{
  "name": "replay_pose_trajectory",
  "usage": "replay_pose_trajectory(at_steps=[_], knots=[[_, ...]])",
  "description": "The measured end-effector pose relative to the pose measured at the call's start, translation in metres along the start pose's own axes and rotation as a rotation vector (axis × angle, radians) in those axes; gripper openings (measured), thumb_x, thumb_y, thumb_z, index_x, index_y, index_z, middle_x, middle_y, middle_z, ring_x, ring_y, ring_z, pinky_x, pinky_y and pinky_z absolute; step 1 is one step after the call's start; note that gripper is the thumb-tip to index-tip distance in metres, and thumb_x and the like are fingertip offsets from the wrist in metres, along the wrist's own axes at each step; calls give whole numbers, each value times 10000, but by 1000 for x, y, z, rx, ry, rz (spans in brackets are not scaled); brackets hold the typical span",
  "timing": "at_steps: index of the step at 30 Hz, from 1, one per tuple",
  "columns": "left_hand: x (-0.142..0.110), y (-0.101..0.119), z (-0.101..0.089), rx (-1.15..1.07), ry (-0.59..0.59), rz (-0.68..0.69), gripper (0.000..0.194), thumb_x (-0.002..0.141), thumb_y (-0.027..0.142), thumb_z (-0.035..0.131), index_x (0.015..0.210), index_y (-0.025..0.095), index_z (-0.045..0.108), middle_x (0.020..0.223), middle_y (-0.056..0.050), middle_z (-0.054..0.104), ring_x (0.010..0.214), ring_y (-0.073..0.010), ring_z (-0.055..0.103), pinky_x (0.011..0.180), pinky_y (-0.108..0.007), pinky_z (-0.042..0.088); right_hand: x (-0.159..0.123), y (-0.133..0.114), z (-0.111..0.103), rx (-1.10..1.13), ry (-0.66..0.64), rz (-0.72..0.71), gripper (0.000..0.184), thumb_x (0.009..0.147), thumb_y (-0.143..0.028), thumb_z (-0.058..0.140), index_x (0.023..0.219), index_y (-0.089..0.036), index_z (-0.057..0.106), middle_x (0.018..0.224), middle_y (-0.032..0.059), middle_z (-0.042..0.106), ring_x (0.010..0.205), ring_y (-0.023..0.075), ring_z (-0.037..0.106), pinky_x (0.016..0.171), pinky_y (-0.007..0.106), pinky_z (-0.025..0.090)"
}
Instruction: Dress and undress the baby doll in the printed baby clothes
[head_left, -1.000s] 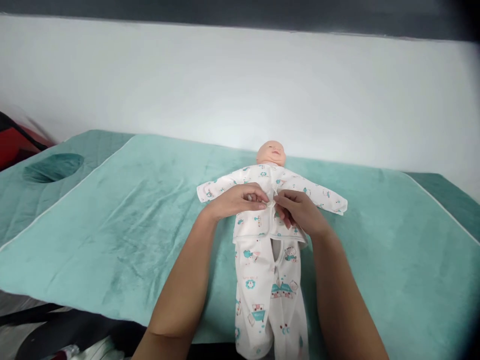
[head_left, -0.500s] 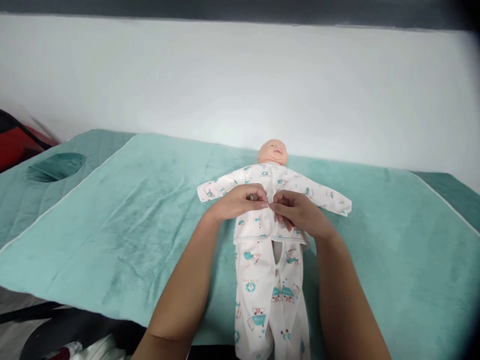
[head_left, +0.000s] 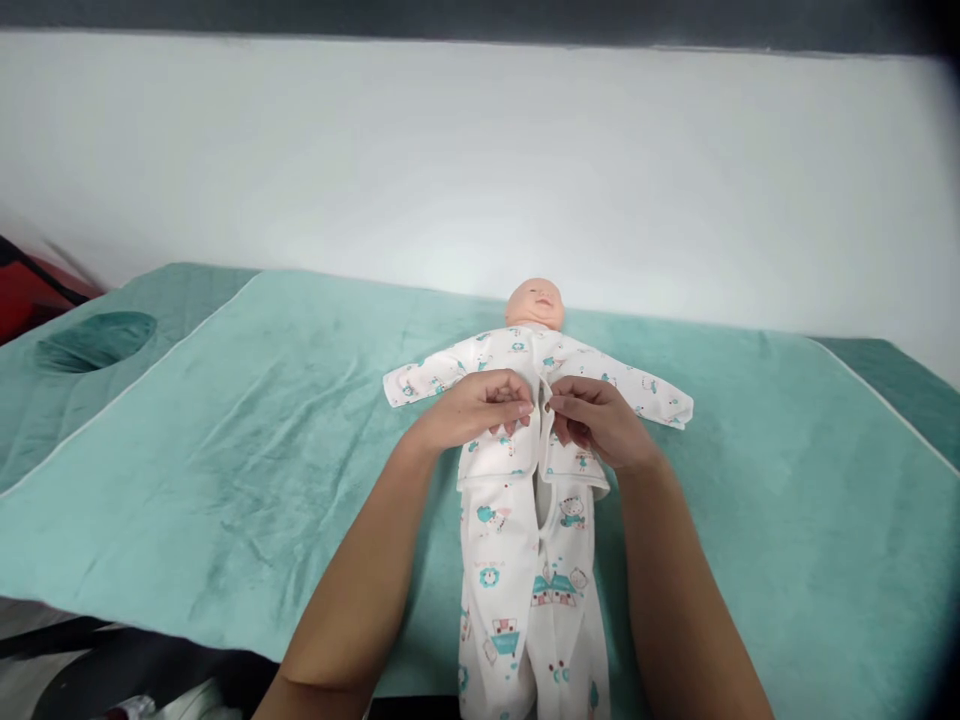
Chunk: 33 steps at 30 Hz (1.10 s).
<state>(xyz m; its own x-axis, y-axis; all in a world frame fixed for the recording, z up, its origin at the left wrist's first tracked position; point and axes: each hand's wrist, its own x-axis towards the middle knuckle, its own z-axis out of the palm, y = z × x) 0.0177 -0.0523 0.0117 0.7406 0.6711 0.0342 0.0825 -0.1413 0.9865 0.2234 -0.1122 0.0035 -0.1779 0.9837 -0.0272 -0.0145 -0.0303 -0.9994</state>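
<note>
A baby doll (head_left: 534,302) lies on its back on a teal towel (head_left: 247,450), head toward the wall, sleeves spread out. It wears a white printed top (head_left: 517,360) and matching trousers (head_left: 525,590). My left hand (head_left: 480,405) pinches the left front edge of the top at the chest. My right hand (head_left: 596,420) pinches the right front edge. A narrow gap shows between the two edges, running down from my fingertips.
The towel covers a padded teal table (head_left: 45,420) with a round face hole (head_left: 94,340) at the far left. A white wall (head_left: 480,170) rises behind. Something red (head_left: 30,295) sits at the left edge. Dark items lie below the table's front edge.
My hands have drawn slightly apart, and the front of the top has parted, showing a gap below them. The view shifted a little, so the doll sits further left.
</note>
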Motion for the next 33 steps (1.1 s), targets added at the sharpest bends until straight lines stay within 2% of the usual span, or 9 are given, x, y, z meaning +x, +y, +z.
replay_pose_trajectory(at_steps=[5, 20, 27, 30, 33], knots=[[2, -1, 5, -60, 7, -7, 196, 872, 347, 640, 870, 154, 609, 732, -18, 646, 593, -88, 565, 518, -210, 431, 0, -1, 0, -84, -48, -10, 318, 868, -458, 647, 716, -186, 582, 514, -35, 589, 368, 51, 369, 366, 198, 249], [5, -3, 6, -109, 66, -14, 184, 831, 313, 693, 865, 163, 592, 660, 19, 606, 537, -67, 541, 477, -184, 406, -1, -3, 1, -119, -55, -1, 325, 853, -506, 664, 787, -201, 572, 521, -44, 587, 383, 62, 390, 371, 194, 282], [6, -6, 5, -137, 63, 16, 178, 849, 311, 677, 872, 166, 576, 663, 18, 617, 522, -72, 544, 471, -192, 414, -1, -2, 0, -95, -78, -33, 326, 921, -510, 562, 845, -193, 587, 601, -4, 633, 443, 80, 462, 395, 200, 336], [7, -6, 5, -147, 68, 21, 189, 845, 315, 684, 862, 164, 571, 670, 16, 622, 522, -69, 546, 469, -189, 412, 0, -1, 1, -59, -76, -23, 269, 879, -470, 633, 938, -214, 575, 594, -38, 595, 453, 87, 494, 387, 195, 325], [8, -7, 6, -152, 67, 26, 198, 850, 327, 679, 868, 166, 565, 673, 19, 619, 522, -66, 549, 470, -187, 412, 0, -3, 3, -39, -74, 7, 276, 794, -390, 732, 934, -223, 561, 649, -61, 564, 469, 73, 494, 389, 188, 319]])
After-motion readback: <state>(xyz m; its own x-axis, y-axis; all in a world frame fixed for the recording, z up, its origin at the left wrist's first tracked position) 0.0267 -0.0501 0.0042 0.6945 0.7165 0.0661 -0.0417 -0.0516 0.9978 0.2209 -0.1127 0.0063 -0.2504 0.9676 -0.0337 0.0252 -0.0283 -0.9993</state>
